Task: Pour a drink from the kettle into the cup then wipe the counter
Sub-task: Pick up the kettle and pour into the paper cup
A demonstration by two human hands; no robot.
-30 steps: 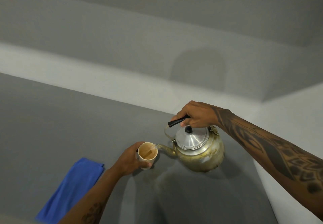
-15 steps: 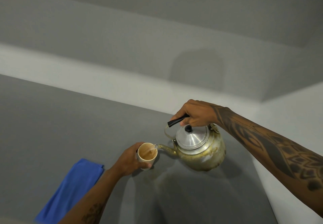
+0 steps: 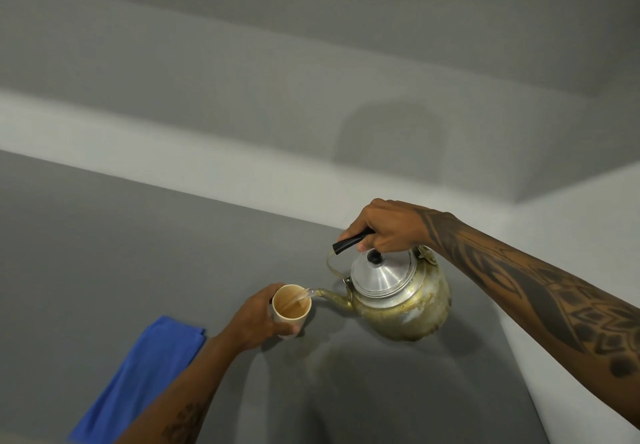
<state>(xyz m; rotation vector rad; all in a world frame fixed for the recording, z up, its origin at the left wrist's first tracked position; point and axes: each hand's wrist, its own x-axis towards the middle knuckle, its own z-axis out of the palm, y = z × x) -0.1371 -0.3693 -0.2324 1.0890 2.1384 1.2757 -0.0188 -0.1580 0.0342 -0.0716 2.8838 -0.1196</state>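
Observation:
A worn metal kettle (image 3: pixel 401 298) with a silver lid hangs tilted above the grey counter (image 3: pixel 104 253), spout pointing left. My right hand (image 3: pixel 388 229) grips its black handle from above. A thin stream runs from the spout into a small cream cup (image 3: pixel 290 306), which holds brown liquid. My left hand (image 3: pixel 256 319) is wrapped around the cup's left side and holds it just under the spout tip. A folded blue cloth (image 3: pixel 145 374) lies flat on the counter at the lower left, beside my left forearm.
A pale raised ledge (image 3: pixel 173 163) runs along the counter's far edge, with a grey wall behind it. A pale surface (image 3: pixel 568 256) borders the counter on the right. Faint yellowish stains (image 3: pixel 322 364) mark the counter below the cup and kettle.
Almost nothing moved. Both hands keep their grips, the kettle stays tilted and the liquid keeps flowing into the cup.

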